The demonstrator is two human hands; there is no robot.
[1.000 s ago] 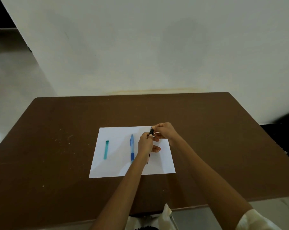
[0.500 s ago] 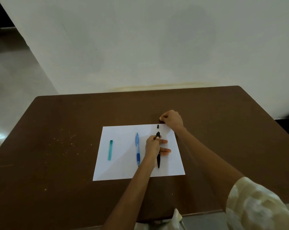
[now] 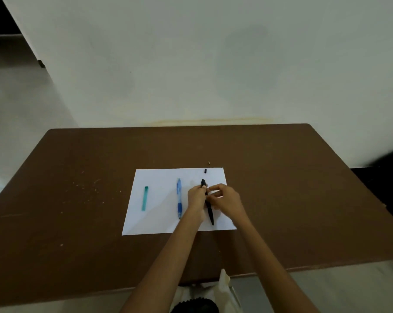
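A white sheet of paper (image 3: 159, 199) lies on the brown table (image 3: 78, 199). On it rest a teal strip (image 3: 145, 198), a blue pen (image 3: 179, 197) and a black pen (image 3: 209, 211). My left hand (image 3: 196, 196) grips the black pen near its far end. My right hand (image 3: 227, 198) is beside it with thumb and forefinger pinched together at the pen; whether they hold anything is too small to tell. A small black pen piece (image 3: 205, 170) lies on the paper's far edge, and a tiny pale piece (image 3: 209, 163) sits on the table just beyond.
A pale wall stands right behind the table's far edge. A dark object (image 3: 392, 175) sits at the right, off the table. Light specks are scattered over the table's left half. The table's near edge is close to my body.
My right hand has come back from the paper's far edge to the black pen beside my left hand. The small black piece and a tiny pale piece stay near that edge.
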